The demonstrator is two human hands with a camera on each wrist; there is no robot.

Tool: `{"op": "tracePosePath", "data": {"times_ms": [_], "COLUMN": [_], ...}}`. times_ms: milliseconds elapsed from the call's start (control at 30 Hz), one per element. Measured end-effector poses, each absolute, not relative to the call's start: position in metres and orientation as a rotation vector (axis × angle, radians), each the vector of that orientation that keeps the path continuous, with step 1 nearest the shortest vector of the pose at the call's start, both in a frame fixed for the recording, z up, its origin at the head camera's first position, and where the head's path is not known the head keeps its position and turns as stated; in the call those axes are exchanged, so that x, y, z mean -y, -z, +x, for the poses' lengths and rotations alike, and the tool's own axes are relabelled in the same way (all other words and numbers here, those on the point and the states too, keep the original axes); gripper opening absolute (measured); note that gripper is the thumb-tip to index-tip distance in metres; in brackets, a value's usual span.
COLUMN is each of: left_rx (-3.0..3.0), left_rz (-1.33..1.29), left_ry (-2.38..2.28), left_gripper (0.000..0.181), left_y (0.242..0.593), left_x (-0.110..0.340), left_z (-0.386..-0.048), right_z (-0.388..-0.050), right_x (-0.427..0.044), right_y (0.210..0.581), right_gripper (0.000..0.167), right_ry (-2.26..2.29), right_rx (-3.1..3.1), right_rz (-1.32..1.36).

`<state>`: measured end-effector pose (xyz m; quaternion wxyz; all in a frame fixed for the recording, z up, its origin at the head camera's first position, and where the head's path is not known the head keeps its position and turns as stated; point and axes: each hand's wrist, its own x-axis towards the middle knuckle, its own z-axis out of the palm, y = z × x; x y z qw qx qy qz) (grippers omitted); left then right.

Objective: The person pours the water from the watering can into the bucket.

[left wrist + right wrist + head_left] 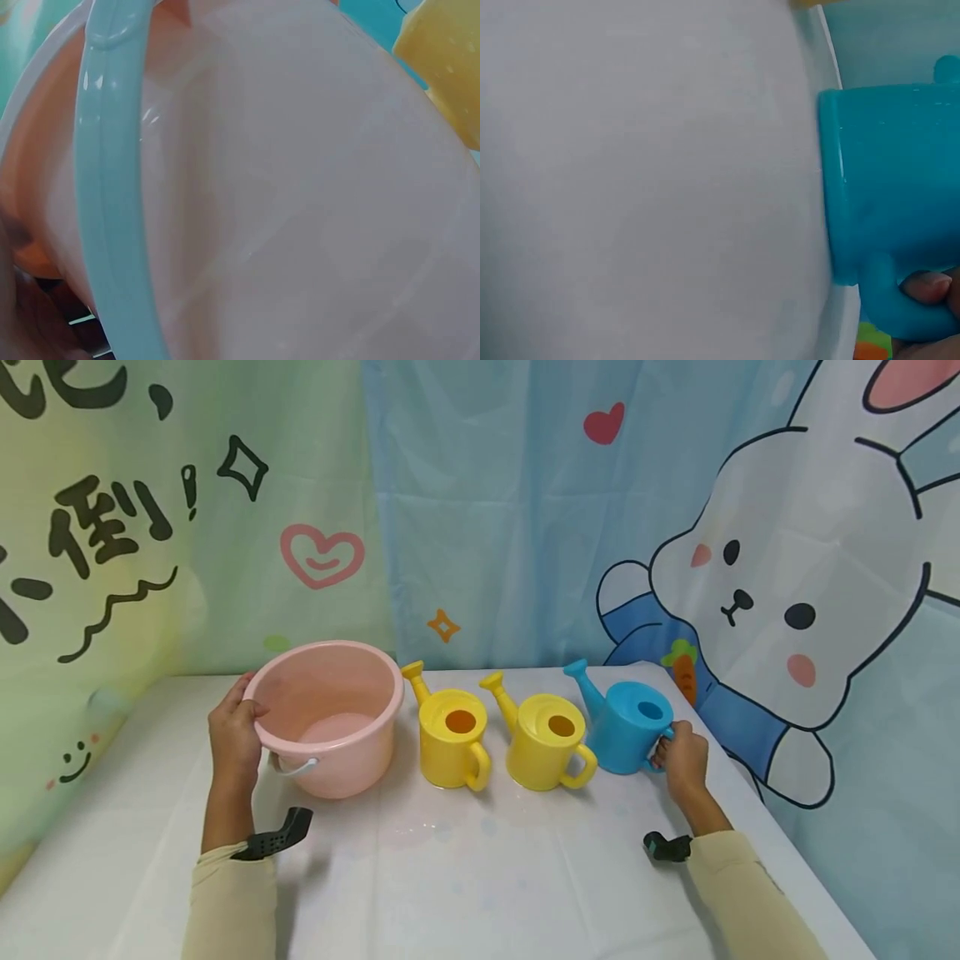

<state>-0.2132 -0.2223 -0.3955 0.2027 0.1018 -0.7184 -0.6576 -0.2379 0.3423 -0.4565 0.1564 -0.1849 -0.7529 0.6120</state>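
Note:
A pink bucket (341, 768) stands on the left of the white table. My left hand (234, 731) grips its rim at the left side, thumb over the edge. The bucket's thin pale handle (116, 180) hangs down along its outer wall. To the right, my right hand (684, 756) holds the handle of a blue watering can (626, 731), which is upright with its spout to the back left. Fingers curled through that handle show in the right wrist view, at the edge of the blue can (900, 180).
Two yellow watering cans, a left one (442, 752) and a right one (536, 756), stand between the bucket and the blue can. Small water drops (427, 827) lie on the white table (465, 893). A printed curtain (480, 510) hangs behind.

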Motion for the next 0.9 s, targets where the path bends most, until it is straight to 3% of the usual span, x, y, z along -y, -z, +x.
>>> {"op": "tracePosePath", "data": {"times_ms": [900], "left_rx": [1.936], "left_rz": [0.28], "left_ry": [1.97], "left_gripper": [0.058], "left_y": [0.4], "left_x": [0.229], "left_z": [-0.211], "right_z": [-0.233], "right_x": [-0.341], "right_y": [0.452], "right_gripper": [0.044], "right_ry": [-1.444], "right_rx": [2.207], "right_rz": [-0.537]}}
